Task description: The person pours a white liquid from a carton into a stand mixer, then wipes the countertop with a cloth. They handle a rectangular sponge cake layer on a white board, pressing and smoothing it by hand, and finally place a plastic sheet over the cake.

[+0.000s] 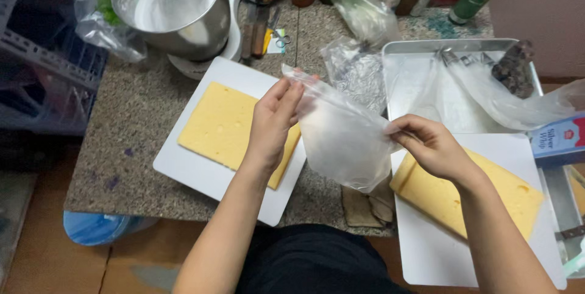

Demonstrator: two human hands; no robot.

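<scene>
In the middle of the frame I pinch the clear plastic bag point(341, 138) with my left hand point(271, 124) and right hand point(429, 148), fingers shut on its top edges, pulling it open above the table, and next it needs careful, wide stretching.

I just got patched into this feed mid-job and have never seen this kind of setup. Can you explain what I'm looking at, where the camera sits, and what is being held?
There is no machine here. A camera worn on a person's head looks down at their two bare hands over a speckled stone counter.

The left hand and right hand each pinch an edge of a clear plastic bag, holding it up between them.

Below lie two white boards, each with a flat yellow cake sheet: the left sheet and the right sheet. Behind are a metal mixing bowl, a metal tray with more plastic, and bottles along the back.
</scene>
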